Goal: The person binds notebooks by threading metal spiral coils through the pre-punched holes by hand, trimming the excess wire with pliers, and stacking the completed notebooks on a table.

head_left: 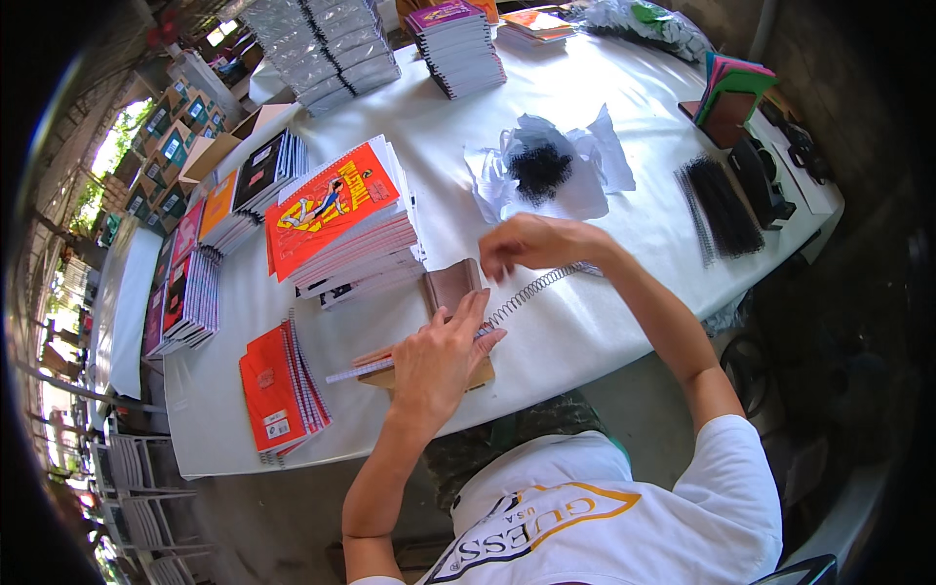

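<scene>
My left hand grips a thin notebook, seen edge-on and mostly hidden under the palm, its pale edge showing to the left. Beneath them is a brown board; a brown block stands just beyond the fingers. A long dark wire coil stretches from beside the left thumb toward the right, passing below my right wrist. My right hand hovers over the coil's far side, fingers curled; whatever is in them is hidden. Beyond lies a heap of black coils on crumpled white wrapping.
Red-covered notebooks form a tall stack left of my hands; spiral-bound red ones lie nearer. More stacks line the left edge. Black coils lie at right beside a black device. Wrapped bundles stand at the back.
</scene>
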Action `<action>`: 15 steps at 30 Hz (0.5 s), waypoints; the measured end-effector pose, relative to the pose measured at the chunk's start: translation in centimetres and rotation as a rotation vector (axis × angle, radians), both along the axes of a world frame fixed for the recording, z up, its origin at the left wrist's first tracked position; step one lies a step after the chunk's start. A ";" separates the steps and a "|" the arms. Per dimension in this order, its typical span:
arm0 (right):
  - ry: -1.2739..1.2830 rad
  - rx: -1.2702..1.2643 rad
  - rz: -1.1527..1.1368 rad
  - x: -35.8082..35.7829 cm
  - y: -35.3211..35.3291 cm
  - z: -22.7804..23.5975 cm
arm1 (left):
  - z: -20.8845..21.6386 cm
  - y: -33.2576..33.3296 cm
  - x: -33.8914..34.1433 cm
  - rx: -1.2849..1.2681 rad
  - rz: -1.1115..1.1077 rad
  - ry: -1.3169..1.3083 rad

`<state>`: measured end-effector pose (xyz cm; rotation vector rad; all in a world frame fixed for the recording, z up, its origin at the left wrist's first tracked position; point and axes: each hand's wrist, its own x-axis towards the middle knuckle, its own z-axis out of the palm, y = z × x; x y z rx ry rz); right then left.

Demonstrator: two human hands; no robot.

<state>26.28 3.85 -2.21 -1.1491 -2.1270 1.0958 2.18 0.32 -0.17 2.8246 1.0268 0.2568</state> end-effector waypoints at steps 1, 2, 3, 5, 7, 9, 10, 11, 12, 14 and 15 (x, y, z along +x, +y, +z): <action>-0.090 0.098 -0.135 0.1 1.6 -1.9 | -0.5 0.1 0.0 0.053 -0.030 -0.003; -0.140 0.254 -0.086 -0.3 2.7 -4.5 | -0.9 0.1 -0.1 0.108 -0.056 -0.002; -0.186 0.412 -0.031 -1.3 3.5 -6.0 | -1.3 0.3 -0.3 0.174 -0.073 -0.028; -0.485 0.516 0.000 -4.0 4.1 -9.4 | -1.6 0.3 -0.6 0.307 -0.102 -0.080; -0.353 0.676 -0.039 -5.0 4.4 -10.6 | -1.5 0.0 -0.5 0.279 -0.032 -0.092; -0.367 0.304 0.047 -3.5 4.7 -7.9 | -1.8 0.2 -1.0 0.266 0.053 -0.160; -0.203 0.106 0.040 -2.0 3.8 -4.8 | -2.1 0.5 -1.1 0.263 0.087 -0.229; -0.063 -0.118 0.098 -0.5 2.9 -1.5 | -2.3 0.5 -1.4 0.263 0.128 -0.295; 0.144 -0.132 0.184 0.6 2.2 0.1 | -2.4 0.6 -1.8 0.267 0.149 -0.328; 0.174 -0.135 0.269 0.4 1.1 1.1 | -2.5 0.9 -1.6 0.266 0.155 -0.405; 0.015 -0.115 0.222 -0.2 0.9 0.9 | -2.5 0.9 -1.4 0.260 0.152 -0.390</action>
